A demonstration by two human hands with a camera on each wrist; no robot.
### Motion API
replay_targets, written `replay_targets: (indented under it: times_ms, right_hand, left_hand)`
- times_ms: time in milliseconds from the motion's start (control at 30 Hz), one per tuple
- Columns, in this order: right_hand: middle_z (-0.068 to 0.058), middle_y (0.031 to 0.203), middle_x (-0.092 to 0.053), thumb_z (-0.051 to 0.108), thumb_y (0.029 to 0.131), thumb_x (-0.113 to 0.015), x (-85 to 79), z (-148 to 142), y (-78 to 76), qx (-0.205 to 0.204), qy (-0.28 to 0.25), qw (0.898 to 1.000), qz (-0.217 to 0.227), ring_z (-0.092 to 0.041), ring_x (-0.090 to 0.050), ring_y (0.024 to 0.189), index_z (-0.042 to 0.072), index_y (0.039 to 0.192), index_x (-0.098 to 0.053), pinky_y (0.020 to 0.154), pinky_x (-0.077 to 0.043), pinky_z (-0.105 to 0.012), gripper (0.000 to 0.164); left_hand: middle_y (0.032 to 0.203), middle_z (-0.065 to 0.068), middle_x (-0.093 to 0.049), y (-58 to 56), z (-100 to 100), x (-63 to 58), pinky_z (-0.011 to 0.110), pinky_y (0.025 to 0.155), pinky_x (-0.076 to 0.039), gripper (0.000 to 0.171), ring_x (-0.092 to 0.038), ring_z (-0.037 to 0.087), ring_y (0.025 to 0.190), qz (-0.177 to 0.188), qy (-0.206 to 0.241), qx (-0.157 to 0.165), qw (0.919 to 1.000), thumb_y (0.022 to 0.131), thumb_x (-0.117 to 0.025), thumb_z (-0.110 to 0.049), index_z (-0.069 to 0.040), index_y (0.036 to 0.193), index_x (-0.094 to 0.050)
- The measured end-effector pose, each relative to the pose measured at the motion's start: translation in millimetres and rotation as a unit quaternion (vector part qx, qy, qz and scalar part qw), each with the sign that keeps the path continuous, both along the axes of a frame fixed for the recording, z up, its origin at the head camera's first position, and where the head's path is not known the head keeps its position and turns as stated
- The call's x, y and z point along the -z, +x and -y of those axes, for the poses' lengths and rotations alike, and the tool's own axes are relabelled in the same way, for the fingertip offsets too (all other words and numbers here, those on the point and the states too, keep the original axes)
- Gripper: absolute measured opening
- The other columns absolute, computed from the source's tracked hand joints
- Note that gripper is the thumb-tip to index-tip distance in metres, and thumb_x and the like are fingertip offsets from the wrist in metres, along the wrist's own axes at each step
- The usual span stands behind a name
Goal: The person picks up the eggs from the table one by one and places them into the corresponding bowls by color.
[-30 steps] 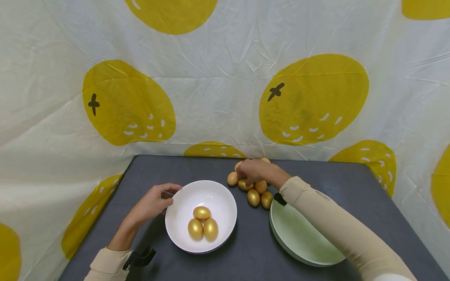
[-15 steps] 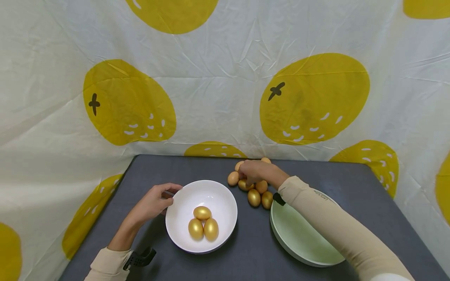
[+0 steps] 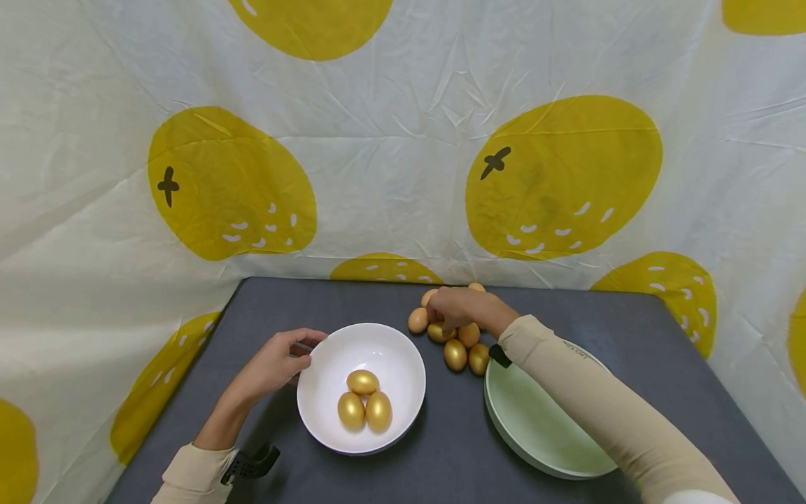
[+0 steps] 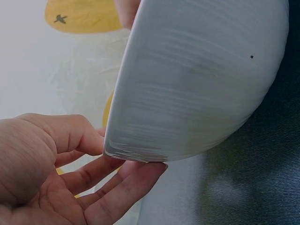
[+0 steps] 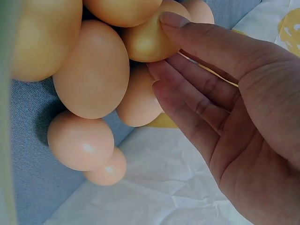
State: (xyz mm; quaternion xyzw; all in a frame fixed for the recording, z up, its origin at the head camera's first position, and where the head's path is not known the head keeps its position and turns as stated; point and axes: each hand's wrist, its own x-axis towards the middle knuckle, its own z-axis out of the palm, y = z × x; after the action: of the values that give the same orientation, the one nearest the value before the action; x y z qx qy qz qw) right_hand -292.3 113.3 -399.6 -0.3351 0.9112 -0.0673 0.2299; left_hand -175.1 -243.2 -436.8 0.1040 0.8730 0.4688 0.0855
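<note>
My left hand (image 3: 277, 360) holds the white bowl (image 3: 406, 371) at its left rim. In the left wrist view, the thumb lies at the rim and fingertips press the outer wall. Three golden eggs (image 3: 362, 382) lie in that bowl. Beyond it, to the right, my right hand (image 3: 462, 304) reaches into a cluster of golden and brown eggs. Its thumb and fingers pinch a golden egg (image 5: 147, 42) from opposite sides, as the right wrist view shows. Brown eggs (image 5: 91, 70) lie close around it, and the hand hides part of the cluster in the head view.
A light green shallow bowl (image 3: 535, 420) stands at the right, partly under my right forearm (image 3: 598, 399). The dark table (image 3: 283, 301) ends at a white cloth (image 3: 390, 182) with yellow fruit shapes, and some eggs lie near that back edge.
</note>
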Motion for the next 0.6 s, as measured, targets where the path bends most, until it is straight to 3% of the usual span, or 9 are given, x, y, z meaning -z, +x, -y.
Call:
replay_targets:
  times_ms: [300, 367, 600]
  right_hand:
    - [0.0, 0.081, -0.054, -0.003, 0.088, -0.071, -0.9, -0.2, 1.0, 0.004, 0.003, 1.0, 0.004, -0.014, -0.046, 0.075, 0.008, 0.096, -0.071, 0.066, -0.039, -0.026, 0.013]
    - [0.001, 0.084, -0.056, 0.0, 0.088, -0.073, -0.4, -0.4, 0.7, 0.014, 0.011, 1.0, 0.007, -0.014, -0.048, 0.078, 0.011, 0.098, -0.071, 0.069, -0.041, -0.027, 0.015]
    - [0.003, 0.095, -0.062, 0.015, 0.09, -0.077, 2.0, -1.6, -3.5, -0.019, 0.054, 0.998, -0.015, -0.015, -0.053, 0.084, 0.018, 0.102, -0.069, 0.076, -0.047, -0.031, 0.015]
  left_hand:
    - [0.122, 0.014, -0.066, 0.1, 0.0, 1.1, 0.038, 0.063, -0.061, 0.038, -0.066, 0.026, 0.098, -0.002, -0.004, 0.0, 1.0, 0.095, -0.06, -0.001, -0.008, 0.132, -0.065]
    - [0.122, 0.014, -0.066, 0.2, -0.2, 1.2, 0.038, 0.063, -0.061, 0.038, -0.066, 0.026, 0.098, -0.003, -0.005, 0.0, 1.0, 0.095, -0.06, -0.001, -0.008, 0.132, -0.065]
    - [0.121, 0.014, -0.066, 0.0, -0.6, 1.4, 0.038, 0.064, -0.061, 0.038, -0.066, 0.026, 0.098, -0.002, -0.003, 0.0, 1.0, 0.094, -0.06, 0.0, -0.007, 0.132, -0.065]
